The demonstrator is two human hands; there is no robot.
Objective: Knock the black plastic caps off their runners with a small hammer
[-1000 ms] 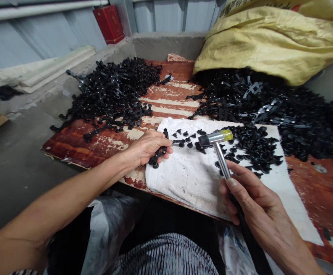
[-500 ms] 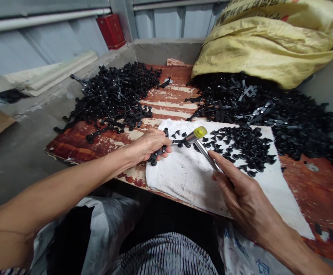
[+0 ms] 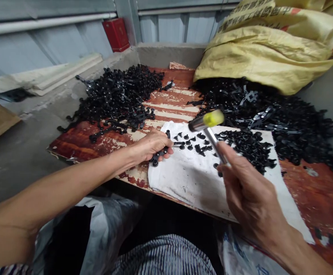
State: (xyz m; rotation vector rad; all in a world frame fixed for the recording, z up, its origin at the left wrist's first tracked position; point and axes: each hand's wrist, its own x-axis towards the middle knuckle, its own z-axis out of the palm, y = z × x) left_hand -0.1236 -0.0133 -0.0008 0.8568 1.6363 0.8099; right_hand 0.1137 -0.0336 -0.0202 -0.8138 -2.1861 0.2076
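Note:
My left hand [image 3: 152,146] is closed on a black plastic strip [image 3: 166,149], pressing it flat on the white cloth [image 3: 189,179]. One end of the strip pokes out toward a row of small black studs [image 3: 193,138]. My right hand [image 3: 248,191] grips the metal handle of a small hammer [image 3: 206,120] with a yellow face. The hammer head hangs raised above the studs, a little right of the strip's tip.
A worn red wooden board [image 3: 94,143] carries the cloth. A heap of black strips [image 3: 120,95] lies at its back left. A larger heap of black parts [image 3: 283,118] spills from a yellow sack [image 3: 266,53] at the right. Loose studs [image 3: 249,143] cover the cloth's right half.
Half a second ago the hammer head was down on the strip's tip; now it is lifted up and to the right. My left hand has stayed in place on the strip.

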